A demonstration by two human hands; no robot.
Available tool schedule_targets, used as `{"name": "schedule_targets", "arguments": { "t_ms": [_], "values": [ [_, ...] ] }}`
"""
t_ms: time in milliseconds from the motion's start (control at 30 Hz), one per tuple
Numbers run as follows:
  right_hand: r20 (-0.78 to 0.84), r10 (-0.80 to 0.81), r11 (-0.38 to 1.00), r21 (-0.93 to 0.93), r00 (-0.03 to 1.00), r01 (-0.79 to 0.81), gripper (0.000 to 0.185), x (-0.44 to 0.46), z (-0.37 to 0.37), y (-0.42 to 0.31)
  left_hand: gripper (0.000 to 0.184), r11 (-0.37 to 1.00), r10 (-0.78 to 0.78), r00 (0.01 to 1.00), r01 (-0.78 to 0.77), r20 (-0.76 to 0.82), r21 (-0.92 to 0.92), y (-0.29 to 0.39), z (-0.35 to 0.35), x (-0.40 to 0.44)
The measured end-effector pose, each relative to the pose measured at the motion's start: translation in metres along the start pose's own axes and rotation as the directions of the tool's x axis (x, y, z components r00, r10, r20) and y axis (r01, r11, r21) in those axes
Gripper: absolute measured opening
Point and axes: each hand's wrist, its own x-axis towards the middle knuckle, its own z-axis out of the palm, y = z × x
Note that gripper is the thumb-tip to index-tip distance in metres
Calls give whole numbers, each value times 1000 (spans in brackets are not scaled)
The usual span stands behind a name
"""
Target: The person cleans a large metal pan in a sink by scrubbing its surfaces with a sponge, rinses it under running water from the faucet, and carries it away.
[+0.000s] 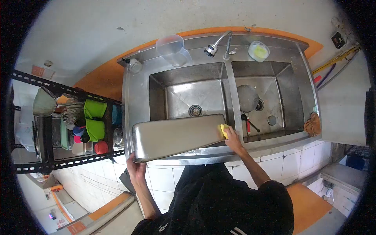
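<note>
A large rectangular stainless steel pan (178,138) lies tilted across the front of the left sink basin (188,74), a broad smooth face turned up. My left hand (137,169) grips its near left corner, fingers partly hidden behind the edge. At the pan's right end, my right hand (234,141) is closed around a yellow sponge (223,131) pressed against the metal. In the right basin (288,84) sit a round grey pan or lid (247,98), a red-handled utensil (248,126) and a small round metal piece (272,120).
Along the sink's back edge stand a clear plastic jug (170,47), a faucet (227,45) and a plastic tub (259,51) with something yellow-green inside. A brown cloth (312,124) hangs at the right front corner. Left is a black metal rack (47,160) with green containers (95,119).
</note>
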Motion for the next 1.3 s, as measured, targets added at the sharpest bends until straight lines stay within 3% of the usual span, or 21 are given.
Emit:
{"name": "schedule_targets", "arguments": {
  "t_ms": [33, 67, 133, 167, 233, 333, 433, 500, 533, 567, 600, 667, 800, 867, 900, 933, 1000, 1033, 1100, 1300],
  "values": [
    [-21, -73, 994, -89, 997, 71, 43, -1, 1, -1, 20, 999, 41, 993, -41, -114, 1, -1, 5, 0],
    [-22, -76, 993, -88, 997, 74, 43, 0, 1, -2, 20, 999, 44, 993, -45, -112, 0, -1, 12, 3],
    [-110, -258, 962, -116, 960, 245, 28, 0, 0, -4, 20, 974, 212, 970, -199, -122, 105, -5, 28, 10],
    [-109, -261, 962, -119, 959, 248, 28, 0, 2, -1, 25, 972, 231, 965, -223, -126, 73, 1, 22, 19],
    [-150, -413, 901, -211, 899, 379, 20, 0, 3, 1, 30, 958, 276, 953, -263, -123, 113, -11, 53, 14],
    [-172, -472, 861, -300, 865, 410, 15, -4, -26, -21, 44, 918, 357, 928, -327, -108, 222, -18, 68, 17],
    [-205, -475, 853, -348, 856, 390, 12, -5, -50, -38, 54, 867, 387, 909, -415, 152, 274, -50, 99, 12],
    [-227, -468, 849, -383, 854, 363, 11, -6, -58, -42, 55, 801, 457, 882, -463, 113, 378, -91, 97, 23],
    [-236, -459, 840, -429, 857, 332, 11, -5, -62, -43, 49, 782, 383, 917, -385, 110, 490, -117, 95, 23],
    [-243, -450, 828, -476, 859, 298, 10, -6, -65, -43, 44, 761, 234, 958, -287, 166, 582, -129, 51, 55],
    [-240, -453, 823, -482, 858, 300, 10, -7, -69, -44, 45, 745, 195, 934, -340, 299, 574, -160, 42, 67],
    [-293, -457, 804, -539, 840, 249, 8, -9, -76, -47, 48, 858, 80, 991, -122, 104, 500, -213, 83, 34],
    [-343, -407, 816, -553, 847, 168, 8, -11, -85, -67, 44, 914, 57, 979, -131, 198, 383, -249, 98, 42],
    [-355, -361, 882, -431, 862, 192, 15, -9, -85, -75, 43, 917, 65, 974, -144, 216, 371, -245, 104, 42],
    [-264, -225, 943, -301, 938, 141, 15, -13, -83, -75, 41, 917, 62, 971, -146, 229, 371, -242, 106, 43],
    [-266, -230, 942, -302, 936, 146, 15, -8, -95, -87, 40, 916, 62, 968, -152, 244, 370, -240, 109, 44],
    [-151, -363, 914, -249, 919, 320, 22, -1, -116, -110, 38, 920, 77, 972, -155, 223, 360, -239, 107, 44],
    [-152, -363, 915, -244, 919, 321, 22, 6, -112, -114, 37, 923, 85, 976, -153, 200, 352, -238, 105, 44],
    [-11, -409, 913, -9, 913, 409, 28, 21, -106, -126, 36, 929, 74, 976, -141, 203, 342, -238, 103, 46],
    [14, -593, 805, 35, 805, 592, 43, 59, -98, -177, 28, 938, 42, 973, -117, 228, 325, -228, 96, 57]
  ]
}}
